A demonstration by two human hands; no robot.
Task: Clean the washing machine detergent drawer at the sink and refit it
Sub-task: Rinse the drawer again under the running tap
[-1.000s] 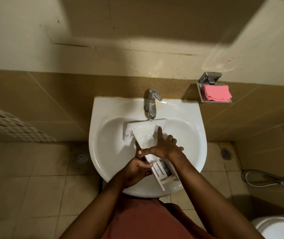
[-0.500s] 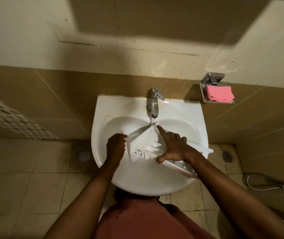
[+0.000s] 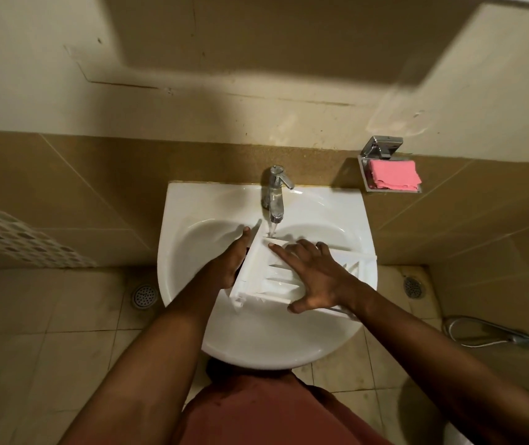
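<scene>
The detergent drawer [image 3: 276,279] sits in the sink [image 3: 189,207] below the tap [image 3: 274,200]. It lies under the right hand [image 3: 317,277], whose fingers are spread flat. The left hand [image 3: 231,261] presses straight, closed-together fingers against the drawer's left end.

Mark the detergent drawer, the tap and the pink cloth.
detergent drawer [image 3: 269,284]: head view, on its ribbed inner compartment.
tap [image 3: 275,200]: head view, on the middle of the chrome spout.
pink cloth [image 3: 395,178]: head view, on the centre of its folded top.
</scene>
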